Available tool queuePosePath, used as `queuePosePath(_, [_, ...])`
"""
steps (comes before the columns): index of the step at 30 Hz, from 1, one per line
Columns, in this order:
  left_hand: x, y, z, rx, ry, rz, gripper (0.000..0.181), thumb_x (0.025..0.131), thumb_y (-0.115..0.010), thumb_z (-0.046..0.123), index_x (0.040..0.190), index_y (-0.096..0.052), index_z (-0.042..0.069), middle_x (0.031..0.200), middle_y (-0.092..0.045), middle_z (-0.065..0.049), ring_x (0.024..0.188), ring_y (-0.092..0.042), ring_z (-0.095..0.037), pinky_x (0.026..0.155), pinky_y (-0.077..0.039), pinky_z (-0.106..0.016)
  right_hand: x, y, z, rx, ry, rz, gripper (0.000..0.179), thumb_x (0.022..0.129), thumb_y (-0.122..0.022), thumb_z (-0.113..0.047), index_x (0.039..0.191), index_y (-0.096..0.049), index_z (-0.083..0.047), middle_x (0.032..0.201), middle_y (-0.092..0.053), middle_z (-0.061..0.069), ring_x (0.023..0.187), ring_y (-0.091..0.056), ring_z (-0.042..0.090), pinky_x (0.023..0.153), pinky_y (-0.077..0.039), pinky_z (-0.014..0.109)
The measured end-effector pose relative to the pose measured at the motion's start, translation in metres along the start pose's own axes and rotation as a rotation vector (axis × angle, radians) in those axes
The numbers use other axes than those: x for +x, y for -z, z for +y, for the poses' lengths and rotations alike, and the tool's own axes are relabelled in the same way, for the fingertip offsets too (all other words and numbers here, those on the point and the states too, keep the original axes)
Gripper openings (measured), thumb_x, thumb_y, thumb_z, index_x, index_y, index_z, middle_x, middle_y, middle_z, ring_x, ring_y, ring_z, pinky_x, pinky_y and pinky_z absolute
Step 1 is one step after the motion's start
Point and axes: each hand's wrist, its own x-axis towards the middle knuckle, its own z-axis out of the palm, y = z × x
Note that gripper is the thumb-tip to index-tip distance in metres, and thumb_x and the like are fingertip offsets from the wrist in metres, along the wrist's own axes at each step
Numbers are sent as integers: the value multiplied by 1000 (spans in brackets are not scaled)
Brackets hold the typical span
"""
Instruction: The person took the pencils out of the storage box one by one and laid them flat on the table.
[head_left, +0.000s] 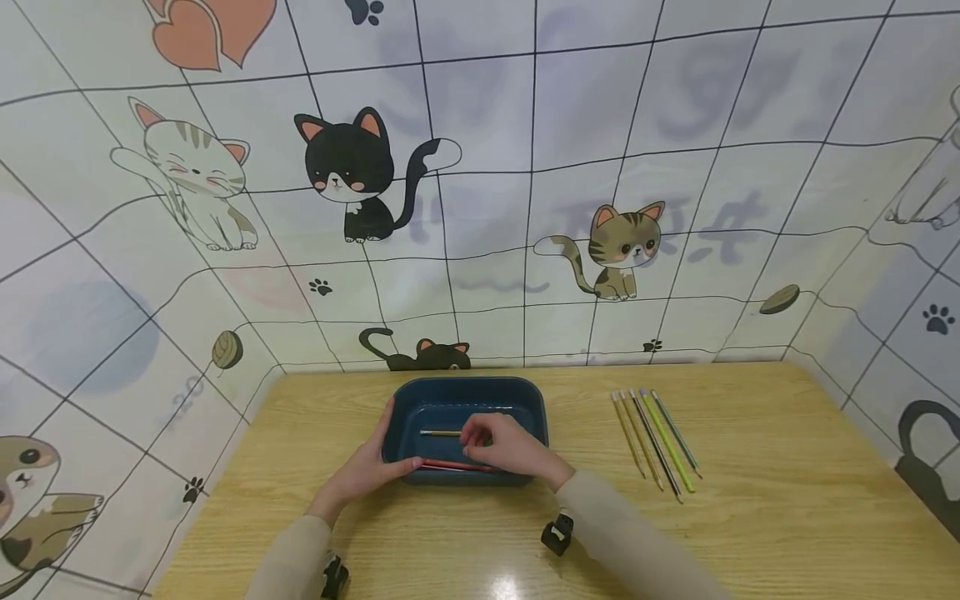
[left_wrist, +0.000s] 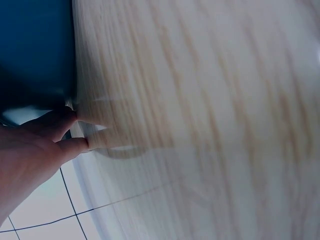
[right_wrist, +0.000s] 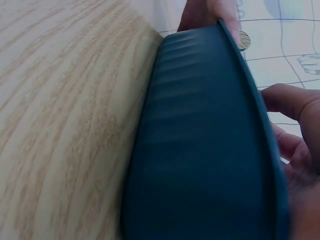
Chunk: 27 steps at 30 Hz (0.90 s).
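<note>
A dark blue rectangular tray (head_left: 467,387) sits on the table. My left hand (head_left: 367,463) grips its front left corner, thumb over the rim and fingers along the outer left side. Inside the tray my right hand (head_left: 510,446) has its fingers curled at a yellowish pencil (head_left: 441,433), seeming to pinch it; the pencil's right part is hidden behind the hand. A red pencil (head_left: 453,464) lies along the tray's front wall, close to my left thumb. The right wrist view shows the tray's outer wall (right_wrist: 200,130), with my right fingers (right_wrist: 285,95) beyond the rim.
To the right of the tray, several pencils (head_left: 660,442) lie side by side on the wooden table (head_left: 787,500), among them a bright green one (head_left: 667,442). A wall covering (head_left: 495,208) with cat drawings rises behind the table.
</note>
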Motion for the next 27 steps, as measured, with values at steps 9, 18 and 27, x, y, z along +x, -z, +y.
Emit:
queuePosePath(9, [1, 0, -4, -8, 11, -17, 109, 85, -75, 34, 156, 7, 18, 160, 2, -18, 143, -5, -38, 112, -10, -56, 16, -12, 7, -11, -38, -88, 13, 87, -66, -4, 98, -65, 2, 80, -63, -4, 70, -57, 8, 65, -48, 24])
queuePosePath(18, [2, 1, -5, -23, 10, -18, 110, 85, -75, 34, 156, 7, 18, 160, 2, -17, 144, -4, -38, 112, -10, -56, 26, -18, 11, -41, -46, -99, 13, 86, -68, -6, 96, -66, 0, 79, -62, -5, 71, -56, 8, 65, -48, 24])
queuePosePath(27, [2, 0, -5, -13, 6, -10, 109, 85, -75, 33, 156, 6, 18, 160, 1, -18, 143, -8, -39, 111, -13, -57, 34, -25, 15, -114, -67, -127, 12, 82, -74, -1, 92, -67, -2, 76, -61, -4, 69, -54, 7, 66, -47, 24])
